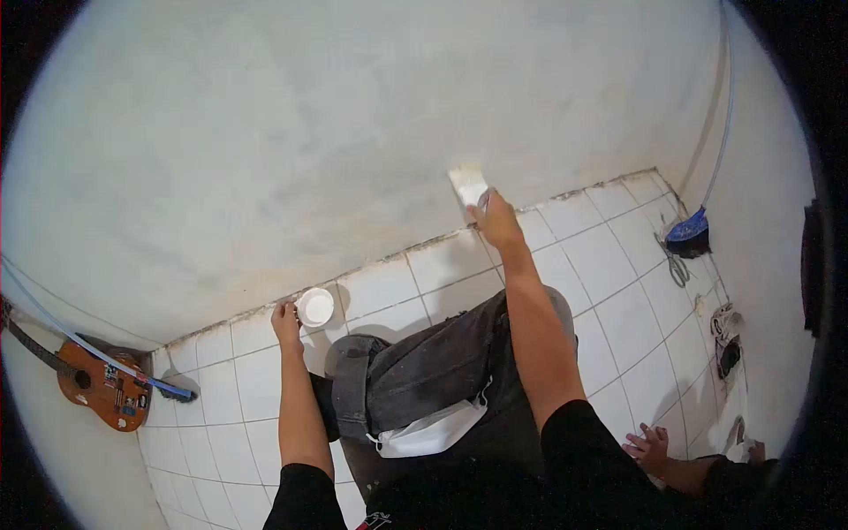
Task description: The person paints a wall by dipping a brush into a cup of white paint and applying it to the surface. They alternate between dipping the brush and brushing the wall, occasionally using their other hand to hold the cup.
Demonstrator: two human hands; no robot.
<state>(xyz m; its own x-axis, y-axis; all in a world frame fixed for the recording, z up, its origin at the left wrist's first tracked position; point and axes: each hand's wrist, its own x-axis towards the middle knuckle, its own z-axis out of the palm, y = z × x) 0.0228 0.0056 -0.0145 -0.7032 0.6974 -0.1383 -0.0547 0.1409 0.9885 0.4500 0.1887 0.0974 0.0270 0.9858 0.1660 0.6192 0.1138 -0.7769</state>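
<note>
My right hand grips a wide paintbrush whose white-loaded bristles press against the pale wall just above the floor line. My left hand holds a small round cup of white paint low by the base of the wall. I crouch on the white tiled floor, with my knees in dark grey trousers between my arms.
A small brown guitar leans at the left corner beside a blue-handled tool. A blue broom stands in the right corner. Shoes lie along the right wall. Another person's bare foot rests at lower right.
</note>
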